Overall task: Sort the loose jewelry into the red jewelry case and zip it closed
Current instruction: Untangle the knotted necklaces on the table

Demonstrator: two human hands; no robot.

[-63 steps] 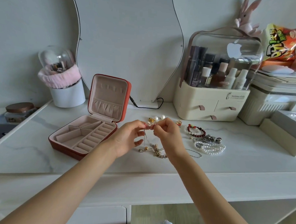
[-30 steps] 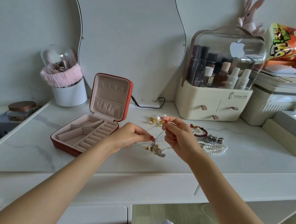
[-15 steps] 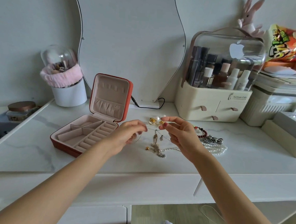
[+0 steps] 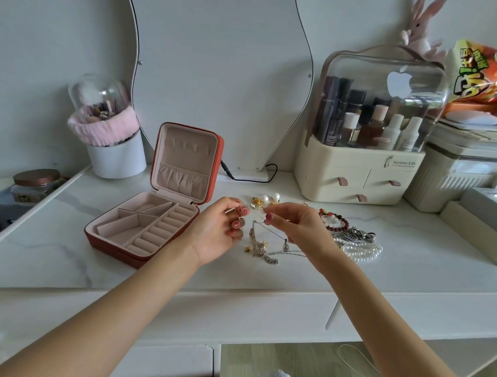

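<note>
Thin chain up in the air between both hands, just above the table, w/ a small pendant hanging off it near the R wrist. I'm seeing the left hand curled, thumb & index pinching a fine end of something thin by its fingertips; can't tell for sure if it's the same chain, too fine. Right hand also curled, thumb & index pinched on the chain at its upper end, other fingers folded loosely.

Right under the hands: a tangle of gold & silver pieces lying on the white marble tabletop. Behind them, pearl & gold earrings on the table. To the R of my right hand, a red bead bracelet, then a silver piece & a pearl strand bunched together, touching.

Red jewelry case sits L of the hands, lid open & standing upright, pink lining, compartments & ring rolls w/ nothing visible inside. Not zipped.

Further out: white cup w/ pink fluffy band back L, wavy mirror against the wall, cream cosmetics organizer w/ clear lid back R, snack bag & a plush bunny up top. Jar w/ brown lid far L.
</note>
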